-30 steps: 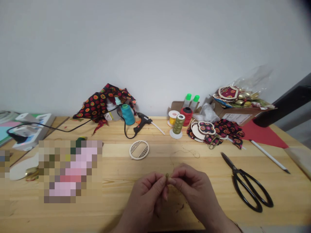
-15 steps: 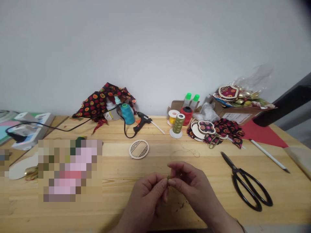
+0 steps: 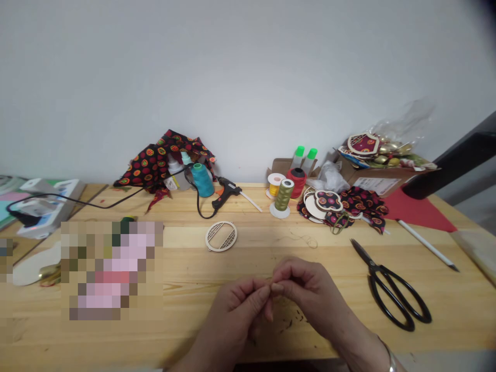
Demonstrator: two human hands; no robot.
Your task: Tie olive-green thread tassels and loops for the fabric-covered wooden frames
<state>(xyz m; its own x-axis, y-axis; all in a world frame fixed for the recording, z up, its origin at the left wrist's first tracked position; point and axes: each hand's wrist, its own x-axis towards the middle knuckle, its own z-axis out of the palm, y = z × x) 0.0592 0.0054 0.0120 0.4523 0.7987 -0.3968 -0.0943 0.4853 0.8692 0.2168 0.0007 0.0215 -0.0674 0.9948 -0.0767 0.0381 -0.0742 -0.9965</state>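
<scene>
My left hand (image 3: 242, 312) and my right hand (image 3: 306, 289) meet above the front of the wooden table, thumbs and forefingers pinched together tip to tip. Between them is a thin olive thread, mostly hidden by the fingertips; a faint strand seems to hang beneath the right hand. An oval wooden lattice frame (image 3: 221, 236) lies flat beyond the left hand. Black-handled scissors (image 3: 387, 284) rest to the right, blades closed and pointing away. Loose thread (image 3: 302, 238) curls on the table past my fingers, and small dark scraps (image 3: 298, 318) lie beneath the right hand.
Behind stand an olive thread spool (image 3: 284, 195), a red spool (image 3: 297, 182), a teal spool (image 3: 202, 181) and a corded glue gun (image 3: 227, 194). Patterned fabric (image 3: 145, 165), a full cardboard box (image 3: 377, 182), a white pencil (image 3: 428, 245) and a power strip (image 3: 58, 206) surround the work area.
My fingertips have closed in further, hiding the olive bit that showed between them. The right hand has turned slightly, and more dark scraps show beneath it. The view has shifted a little.
</scene>
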